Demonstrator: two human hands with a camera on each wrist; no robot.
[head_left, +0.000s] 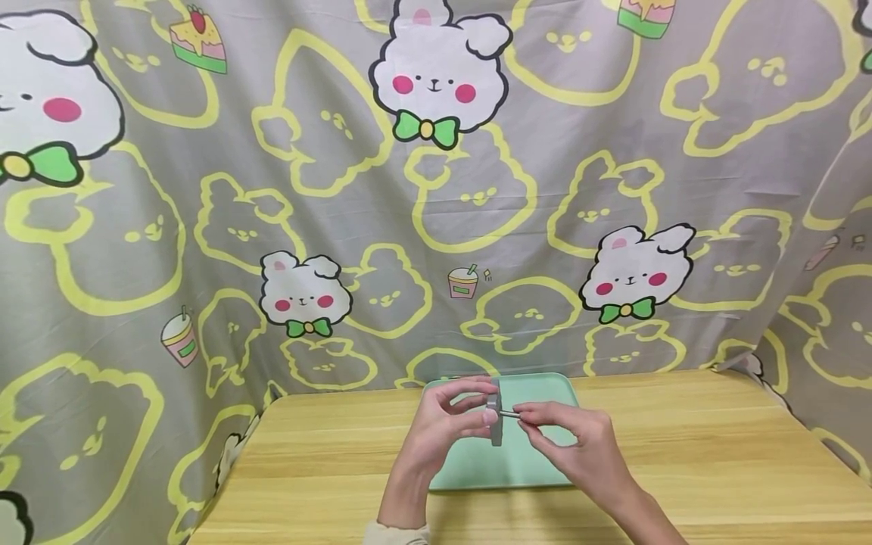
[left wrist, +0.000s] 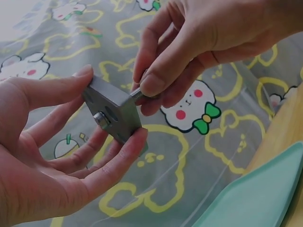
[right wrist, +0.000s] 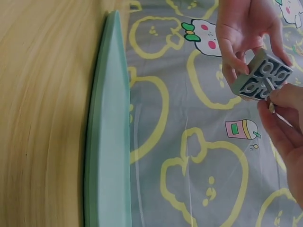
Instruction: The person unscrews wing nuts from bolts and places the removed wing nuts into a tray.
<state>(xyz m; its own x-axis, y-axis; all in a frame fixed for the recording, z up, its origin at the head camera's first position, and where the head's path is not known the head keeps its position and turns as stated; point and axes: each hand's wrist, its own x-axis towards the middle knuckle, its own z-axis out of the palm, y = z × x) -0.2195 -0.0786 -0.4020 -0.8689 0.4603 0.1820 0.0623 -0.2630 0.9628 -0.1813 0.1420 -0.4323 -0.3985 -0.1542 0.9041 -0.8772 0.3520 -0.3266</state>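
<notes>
My left hand (head_left: pixel 436 424) holds a grey square block (head_left: pixel 496 433) on edge by its rim, thumb on one side and fingertips on the other. From the block's right face sticks a thin threaded metal bolt (head_left: pixel 509 414), and my right hand (head_left: pixel 579 446) pinches its outer end between thumb and fingers. Seen in the right wrist view, that face of the block (right wrist: pixel 258 78) has ring-shaped recesses around the bolt (right wrist: pixel 269 84). On the opposite face, a short metal stub (left wrist: pixel 101 119) stands out among round holes. Whether the stub belongs to the same bolt, I cannot tell.
A mint-green tray (head_left: pixel 504 473) lies on the wooden table (head_left: pixel 695 446) beneath both hands. Behind the table and at its sides hangs a grey patterned curtain (head_left: pixel 436 204).
</notes>
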